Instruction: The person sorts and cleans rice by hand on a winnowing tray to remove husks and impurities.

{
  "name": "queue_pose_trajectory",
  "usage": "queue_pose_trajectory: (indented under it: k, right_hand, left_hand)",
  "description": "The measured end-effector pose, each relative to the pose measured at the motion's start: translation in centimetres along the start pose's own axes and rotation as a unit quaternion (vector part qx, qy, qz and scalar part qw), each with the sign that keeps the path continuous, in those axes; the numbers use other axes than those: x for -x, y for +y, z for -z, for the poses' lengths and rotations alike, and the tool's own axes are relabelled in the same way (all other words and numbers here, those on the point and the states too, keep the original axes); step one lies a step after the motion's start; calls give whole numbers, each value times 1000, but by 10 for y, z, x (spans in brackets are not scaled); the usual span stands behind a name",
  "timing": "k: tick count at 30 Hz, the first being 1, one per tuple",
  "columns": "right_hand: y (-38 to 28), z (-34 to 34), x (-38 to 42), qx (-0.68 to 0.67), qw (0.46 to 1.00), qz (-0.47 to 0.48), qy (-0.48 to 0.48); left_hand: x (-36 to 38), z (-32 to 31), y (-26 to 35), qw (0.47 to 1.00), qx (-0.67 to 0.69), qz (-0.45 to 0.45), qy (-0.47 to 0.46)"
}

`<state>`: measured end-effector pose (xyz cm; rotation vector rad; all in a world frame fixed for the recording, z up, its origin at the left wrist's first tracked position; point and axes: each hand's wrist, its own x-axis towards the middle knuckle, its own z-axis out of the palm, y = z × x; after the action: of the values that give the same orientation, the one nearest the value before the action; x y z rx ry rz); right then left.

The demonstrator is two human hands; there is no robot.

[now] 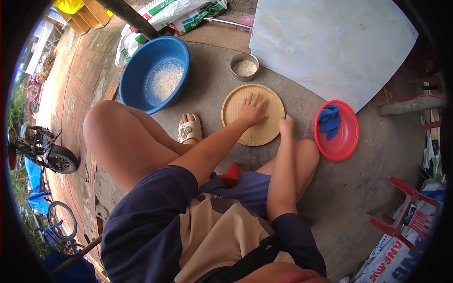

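Observation:
A round, shallow woven bamboo tray [236, 101] lies on the ground in front of me. My left hand [254, 109] rests palm down on its surface with the fingers spread. At the tray's right edge, my right hand [286, 126] is closed around the rim. A few pale bits are scattered on the tray, too small to name. Just beyond it stands a small metal bowl [234, 71] holding pale grain that looks like rice. To the upper left, a large blue basin [130, 82] is tilted, with similar white grain [167, 81] inside.
A red plastic basin [340, 150] with a blue cloth [329, 120] is at the right. A big marbled sheet [325, 42] lies at upper right, and printed sacks [165, 19] at the top. A red stool [396, 207] stands lower right; a motorcycle [47, 151] is at far left.

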<state>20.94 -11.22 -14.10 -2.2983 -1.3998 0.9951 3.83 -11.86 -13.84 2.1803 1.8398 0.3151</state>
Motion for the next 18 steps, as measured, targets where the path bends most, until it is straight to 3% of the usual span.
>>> queue_pose_trajectory:
  k: [2, 4, 5, 7, 11, 13, 14, 15, 16, 17, 18]
  right_hand:
    - [19, -15, -14, -65, 997, 4, 36]
    - [23, -10, -13, -122, 990, 13, 71]
    - [16, -2, -6, -107, 990, 10, 90]
    - [7, 0, 0, -94, 987, 11, 131]
    - [6, -11, -5, -200, 976, 14, 86]
    - [-9, -3, 5, -403, 906, -111, -65]
    - [-9, -3, 6, -397, 909, -108, -66]
    - [-9, -3, 5, -452, 876, -135, -101]
    - [-9, -2, 3, -506, 837, -160, -135]
    - [-13, 2, 4, -504, 839, -157, -136]
    - [-19, 6, 9, -586, 771, -191, -158]
  left_hand:
    - [6, -8, 12, 998, 56, 0, -26]
    - [30, -20, 19, 985, 91, -136, 62]
    - [43, -26, 18, 984, 101, -132, 64]
    - [63, -43, 9, 949, 144, -269, -78]
    - [36, -45, 0, 954, 95, -284, -29]
    - [4, -42, -5, 969, 220, -102, -39]
    - [-8, -25, -6, 953, 301, -4, -33]
    - [-18, -1, -3, 921, 377, 93, -26]
    - [-29, 12, -1, 920, 380, 94, -22]
    - [-39, 23, 1, 908, 397, 119, 66]
    - [-43, 31, 4, 889, 407, 145, 151]
